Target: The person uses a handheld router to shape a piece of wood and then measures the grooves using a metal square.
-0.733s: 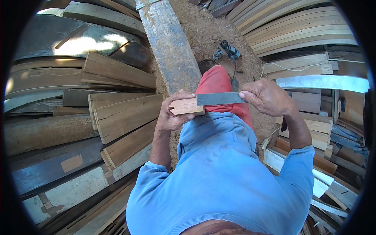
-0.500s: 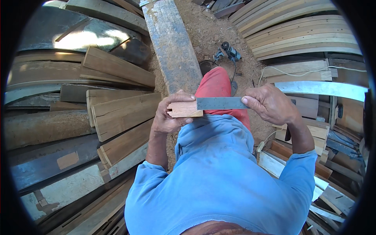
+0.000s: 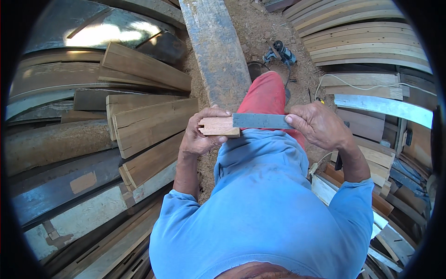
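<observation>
In front of my body, my left hand [image 3: 196, 137] grips a short block of pinkish wood [image 3: 216, 122] with a notch cut in its left end. The thumb is on its near side and the fingers wrap round the far side. My right hand [image 3: 320, 125] pinches the right end of a flat grey metal strip [image 3: 261, 121] between thumb and bent fingers. The strip lies level, and its left end meets or overlaps the block's right part; which, I cannot tell.
A long worn plank [image 3: 218, 51] runs away from me beside my red-clad leg [image 3: 267, 93]. A teal power tool [image 3: 281, 55] with a cord lies on the sawdust-covered floor [image 3: 258, 28]. Boards [image 3: 155, 125] are stacked at left, and more timber [image 3: 367, 46] at right.
My view has shifted slightly, so the surroundings sit a little farther right and higher. Both hands keep their grips, with block and strip held together nearly as before.
</observation>
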Motion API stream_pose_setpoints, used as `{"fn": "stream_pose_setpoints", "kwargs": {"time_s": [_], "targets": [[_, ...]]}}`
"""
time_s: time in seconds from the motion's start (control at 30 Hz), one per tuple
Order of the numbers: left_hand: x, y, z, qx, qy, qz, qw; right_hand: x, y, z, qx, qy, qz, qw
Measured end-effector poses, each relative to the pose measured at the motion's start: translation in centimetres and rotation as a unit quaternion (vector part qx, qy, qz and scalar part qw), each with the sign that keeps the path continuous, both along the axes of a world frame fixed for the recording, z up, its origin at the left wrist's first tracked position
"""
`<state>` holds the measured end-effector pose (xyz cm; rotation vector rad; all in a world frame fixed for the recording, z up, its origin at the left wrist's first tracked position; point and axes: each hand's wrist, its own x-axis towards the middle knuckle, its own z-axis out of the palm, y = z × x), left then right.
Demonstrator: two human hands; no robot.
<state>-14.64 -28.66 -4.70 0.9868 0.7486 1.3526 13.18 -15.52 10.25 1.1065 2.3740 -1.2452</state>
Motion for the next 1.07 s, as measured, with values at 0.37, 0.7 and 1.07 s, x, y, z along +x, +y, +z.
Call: {"fn": "stream_pose_setpoints", "kwargs": {"time_s": [0.37, 0.7, 1.07], "targets": [[0.1, 0.7, -0.8, -0.027, -0.032, -0.013, 0.999, -0.1, 1.4, 0.0, -0.007, -0.009, 0.005, 1.000], [0.4, 1.1, -0.4, -0.050, -0.044, -0.012, 0.998, 0.0, 2.0, -0.3, -0.015, -0.006, 0.009, 1.000], [0.6, 1.1, -0.5, -0.042, -0.016, -0.010, 0.999, 0.7, 1.8, -0.7, -0.016, -0.002, 0.003, 1.000]]}}
